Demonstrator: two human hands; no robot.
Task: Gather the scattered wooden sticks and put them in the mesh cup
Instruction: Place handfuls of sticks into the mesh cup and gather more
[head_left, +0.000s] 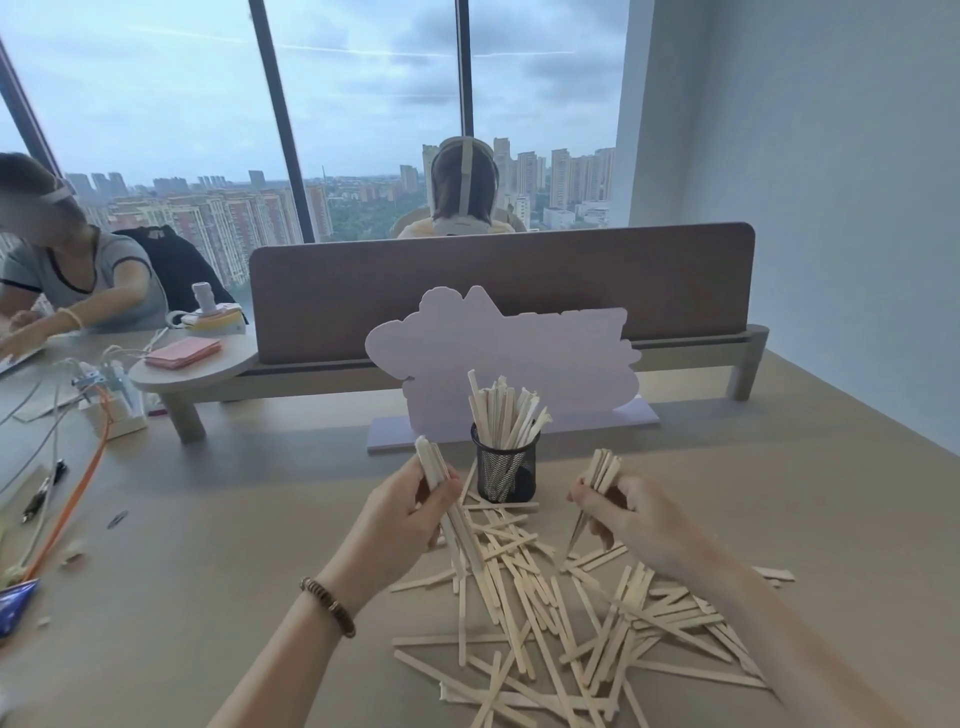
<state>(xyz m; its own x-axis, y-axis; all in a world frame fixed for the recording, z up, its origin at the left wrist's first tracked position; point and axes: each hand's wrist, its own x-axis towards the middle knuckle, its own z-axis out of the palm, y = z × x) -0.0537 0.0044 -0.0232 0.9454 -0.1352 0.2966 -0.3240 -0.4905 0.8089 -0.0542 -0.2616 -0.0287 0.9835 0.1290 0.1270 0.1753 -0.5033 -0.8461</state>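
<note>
Each hand, the left hand and the right hand, gripped a bunch of thin pale wooden sticks. The black mesh cup stood between them, nearly full. More sticks might tip it over.

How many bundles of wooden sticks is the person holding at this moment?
2. The left hand grips one bundle left of the mesh cup; the right hand grips another bundle right of it. More sticks lie loose on the table.
</note>
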